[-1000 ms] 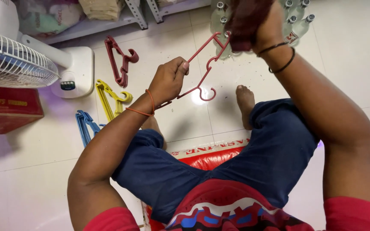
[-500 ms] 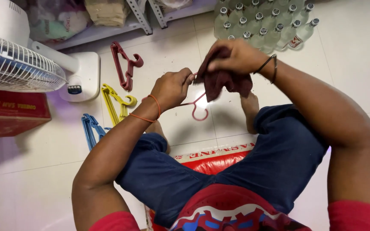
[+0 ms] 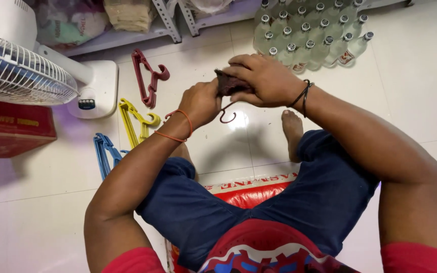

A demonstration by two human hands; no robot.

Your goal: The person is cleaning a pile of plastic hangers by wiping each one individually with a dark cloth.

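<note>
Above my knees, my two hands are close together. My left hand (image 3: 201, 103) pinches the red hanger (image 3: 227, 115) — only its hook shows, hanging down. My right hand (image 3: 261, 81) is curled over a small dark cloth (image 3: 227, 83) and presses it onto the hanger. I think the cloth is only partly on; it looks bunched up, not hanging flat yet. On the floor (image 3: 41, 177) to my left lie a dark red hanger (image 3: 147, 76), a yellow hanger (image 3: 135, 119) and a blue hanger (image 3: 104, 151) — all bare.

White fan (image 3: 21, 71) left; maroon (image 3: 147, 76), yellow (image 3: 135, 119), blue hangers (image 3: 104, 151) on floor; glass bottles (image 3: 312, 38) ahead.
</note>
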